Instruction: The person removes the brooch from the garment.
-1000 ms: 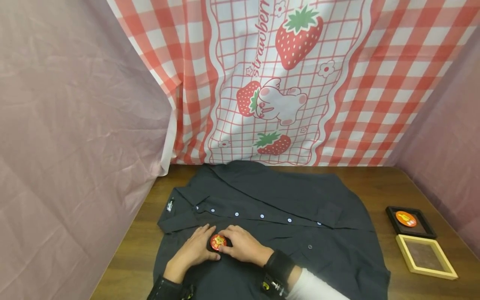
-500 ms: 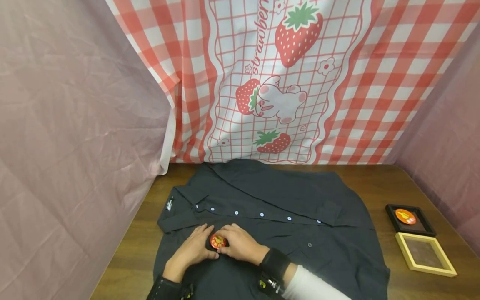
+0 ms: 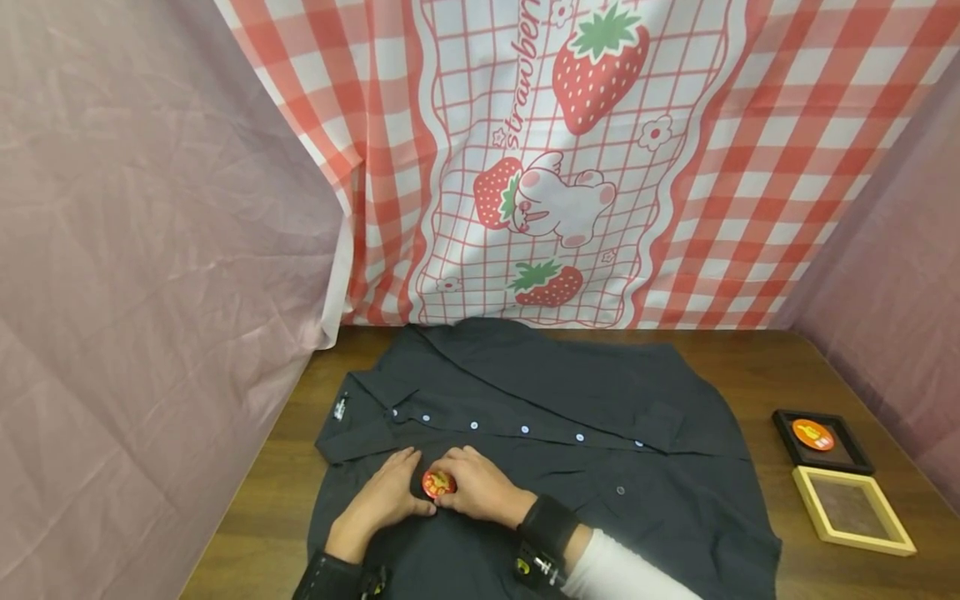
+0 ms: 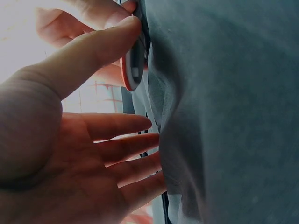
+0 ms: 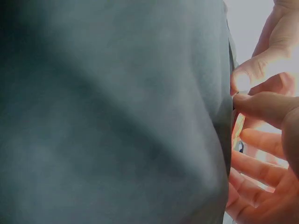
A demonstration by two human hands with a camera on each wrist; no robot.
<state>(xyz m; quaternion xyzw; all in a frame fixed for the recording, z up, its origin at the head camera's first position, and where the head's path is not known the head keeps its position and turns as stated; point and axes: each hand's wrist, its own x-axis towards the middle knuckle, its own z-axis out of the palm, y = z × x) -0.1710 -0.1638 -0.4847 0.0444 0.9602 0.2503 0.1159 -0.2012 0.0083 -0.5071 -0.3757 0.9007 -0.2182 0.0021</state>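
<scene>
A round red pin badge (image 3: 438,483) with a yellow picture sits at the chest of a dark shirt (image 3: 570,517) spread on the table. My right hand (image 3: 483,490) pinches the badge from its right side between thumb and fingers. In the left wrist view the badge (image 4: 132,67) stands edge-on, its back facing the cloth. My left hand (image 3: 384,496) lies to the left of it, fingers straight with their tips on the shirt. Its thumb (image 4: 100,51) reaches to the badge's edge; whether it presses there is unclear. The pin behind the badge is hidden.
At the table's right side lies a black frame (image 3: 787,450) with an orange round badge (image 3: 812,434) in it. A pale yellow frame (image 3: 813,521) lies in front of it. A checked strawberry cloth (image 3: 750,208) hangs behind the table (image 3: 255,500).
The badge has tilted a little and shifted slightly right, away from the left fingers, with my right hand. My left hand has hardly moved.
</scene>
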